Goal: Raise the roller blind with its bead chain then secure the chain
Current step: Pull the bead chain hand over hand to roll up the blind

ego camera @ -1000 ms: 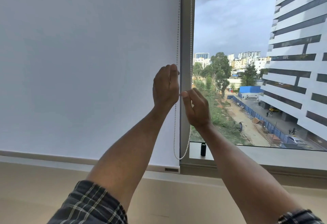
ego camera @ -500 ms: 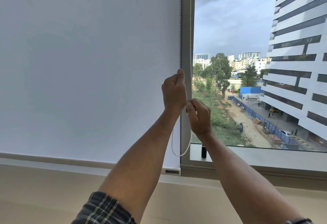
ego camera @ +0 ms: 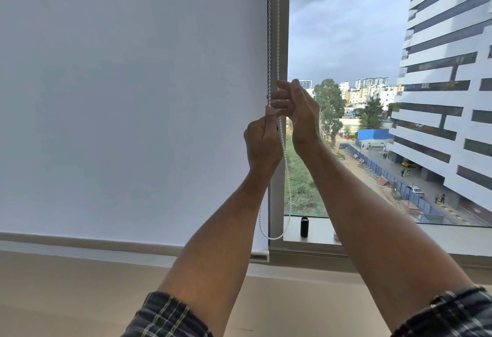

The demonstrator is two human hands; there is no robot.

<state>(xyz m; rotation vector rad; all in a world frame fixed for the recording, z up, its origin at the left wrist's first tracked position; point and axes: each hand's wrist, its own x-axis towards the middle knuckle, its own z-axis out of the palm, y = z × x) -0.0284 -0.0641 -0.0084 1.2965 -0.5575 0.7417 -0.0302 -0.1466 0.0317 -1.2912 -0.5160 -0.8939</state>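
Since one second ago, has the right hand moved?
Yes. The right hand has risen along the window frame and now sits above the left hand.

The single head-worn camera is looking forward, close to the roller blind (ego camera: 133, 97) filling the frame's left.

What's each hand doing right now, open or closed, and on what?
Left hand: closed, pinching the left strand of the bead chain.
Right hand: fingers loosely curled near the chain, higher up; whether its grip holds the chain cannot be told.
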